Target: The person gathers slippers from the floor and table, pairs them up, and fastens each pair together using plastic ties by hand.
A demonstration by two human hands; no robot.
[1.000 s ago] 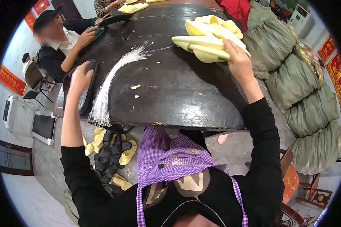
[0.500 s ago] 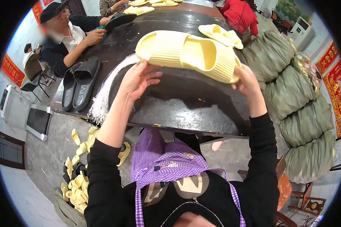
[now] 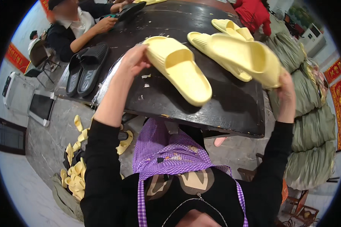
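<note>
My left hand (image 3: pixel 134 60) grips the heel end of a pale yellow slide sandal (image 3: pixel 180 68), raised over the dark table (image 3: pixel 216 102). My right hand (image 3: pixel 286 89) holds a second pale yellow slide sandal (image 3: pixel 246 56) by its far end, up at the right. The two sandals are held apart, soles toward the table. Another yellow sandal (image 3: pixel 231 27) lies on the table behind them.
A pair of black slide sandals (image 3: pixel 83 70) and a bundle of clear plastic strands (image 3: pixel 110 75) lie at the table's left. A seated person (image 3: pixel 75 26) works across the left corner. Stuffed green sacks (image 3: pixel 310 125) stack at right. Yellow sandals (image 3: pixel 75 170) pile on the floor.
My hands lifted a pair of yellow sandals off the table pile and have pulled them apart, one in each hand. The black sandals now lie at the table's left.
</note>
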